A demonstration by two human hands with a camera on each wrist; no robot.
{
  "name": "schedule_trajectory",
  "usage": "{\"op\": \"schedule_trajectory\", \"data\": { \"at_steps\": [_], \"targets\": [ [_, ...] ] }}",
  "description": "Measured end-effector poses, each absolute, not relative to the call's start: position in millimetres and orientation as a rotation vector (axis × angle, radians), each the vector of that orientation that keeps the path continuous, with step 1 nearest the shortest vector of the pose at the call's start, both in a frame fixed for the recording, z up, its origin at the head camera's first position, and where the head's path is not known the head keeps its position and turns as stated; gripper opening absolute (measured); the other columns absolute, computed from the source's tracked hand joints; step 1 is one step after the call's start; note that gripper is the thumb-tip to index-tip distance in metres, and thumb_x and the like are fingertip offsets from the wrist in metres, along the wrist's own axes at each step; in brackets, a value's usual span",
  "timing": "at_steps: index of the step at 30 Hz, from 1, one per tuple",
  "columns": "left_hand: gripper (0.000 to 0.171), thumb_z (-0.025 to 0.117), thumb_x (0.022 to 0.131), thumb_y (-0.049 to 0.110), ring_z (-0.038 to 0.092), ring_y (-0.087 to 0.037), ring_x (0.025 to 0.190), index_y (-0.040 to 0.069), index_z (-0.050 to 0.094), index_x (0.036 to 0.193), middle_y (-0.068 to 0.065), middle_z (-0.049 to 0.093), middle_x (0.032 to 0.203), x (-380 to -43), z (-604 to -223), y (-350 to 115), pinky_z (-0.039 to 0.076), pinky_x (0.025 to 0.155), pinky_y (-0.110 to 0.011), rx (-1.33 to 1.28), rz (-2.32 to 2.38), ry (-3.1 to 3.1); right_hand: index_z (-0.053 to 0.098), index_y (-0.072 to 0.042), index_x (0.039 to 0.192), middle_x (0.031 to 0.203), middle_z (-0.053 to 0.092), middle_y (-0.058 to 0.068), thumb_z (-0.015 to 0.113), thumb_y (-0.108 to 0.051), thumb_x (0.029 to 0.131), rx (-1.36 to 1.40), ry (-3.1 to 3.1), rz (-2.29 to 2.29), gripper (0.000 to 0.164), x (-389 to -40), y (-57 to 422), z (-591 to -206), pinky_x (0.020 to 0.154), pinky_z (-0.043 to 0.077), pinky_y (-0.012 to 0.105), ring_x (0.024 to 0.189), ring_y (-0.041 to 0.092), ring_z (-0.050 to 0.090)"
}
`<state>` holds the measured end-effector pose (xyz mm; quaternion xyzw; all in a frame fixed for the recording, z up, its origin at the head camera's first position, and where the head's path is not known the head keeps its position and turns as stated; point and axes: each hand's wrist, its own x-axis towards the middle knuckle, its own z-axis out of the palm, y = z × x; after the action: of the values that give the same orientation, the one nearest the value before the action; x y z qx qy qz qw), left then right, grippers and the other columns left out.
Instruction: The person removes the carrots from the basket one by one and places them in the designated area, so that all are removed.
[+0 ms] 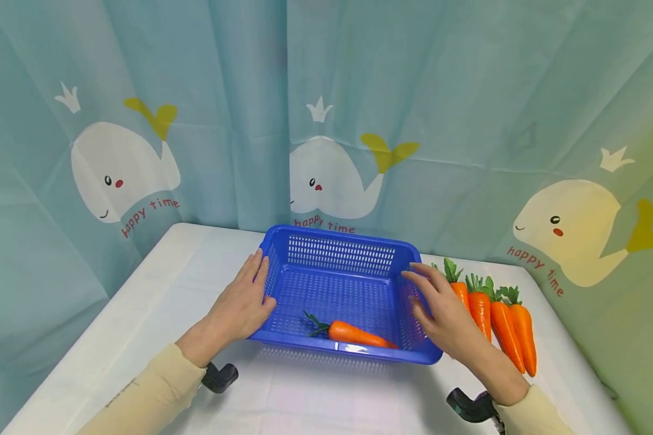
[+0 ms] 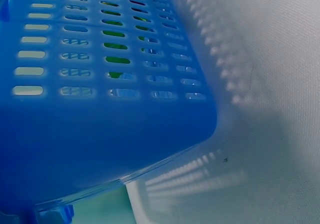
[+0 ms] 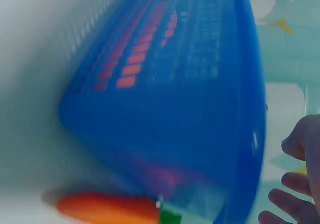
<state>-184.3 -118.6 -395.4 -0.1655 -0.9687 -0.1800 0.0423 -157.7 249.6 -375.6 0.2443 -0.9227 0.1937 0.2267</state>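
A blue plastic basket with slotted walls stands on the table, and one carrot with a green top lies inside along its near wall. At the basket's left rim is my left hand, fingers straight against it and thumb over the inner side. The left wrist view shows the basket's outer wall but not that hand. Over the right rim hovers my right hand, its fingers spread and slightly bent, holding nothing. In the right wrist view its fingers are apart from the rim.
Several carrots with leafy tops lie side by side on the table, right of the basket. One carrot shows beside the basket in the right wrist view. Behind the white table hangs a pale blue-green curtain with whale prints.
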Motion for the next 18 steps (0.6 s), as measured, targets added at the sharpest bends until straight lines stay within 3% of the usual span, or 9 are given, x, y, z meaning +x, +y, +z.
{"op": "schedule_trajectory", "data": {
  "at_steps": [11,18],
  "targets": [
    [0.073,0.05,0.095,0.021,0.014,-0.045,0.151,-0.013,0.02,0.152,-0.028,0.009,0.164,-185,-397,-120,0.022,0.121,-0.054,-0.5,-0.56,-2.948,0.057,-0.01,0.134,0.141,0.051,0.014,0.065,-0.005,0.09,0.841,-2.634,0.593,0.045,-168,207,-382,0.096,0.054,0.043,0.127,0.033,0.056],
    [0.073,0.05,0.095,0.021,0.012,-0.044,0.152,-0.014,0.019,0.152,-0.028,0.008,0.164,-186,-397,-119,0.021,0.122,-0.053,-0.519,-0.572,-2.943,0.058,-0.009,0.133,0.138,0.053,0.011,0.065,-0.008,0.092,0.92,-2.683,0.652,0.042,-175,192,-394,0.1,0.052,0.043,0.124,0.029,0.058]
  ]
}}
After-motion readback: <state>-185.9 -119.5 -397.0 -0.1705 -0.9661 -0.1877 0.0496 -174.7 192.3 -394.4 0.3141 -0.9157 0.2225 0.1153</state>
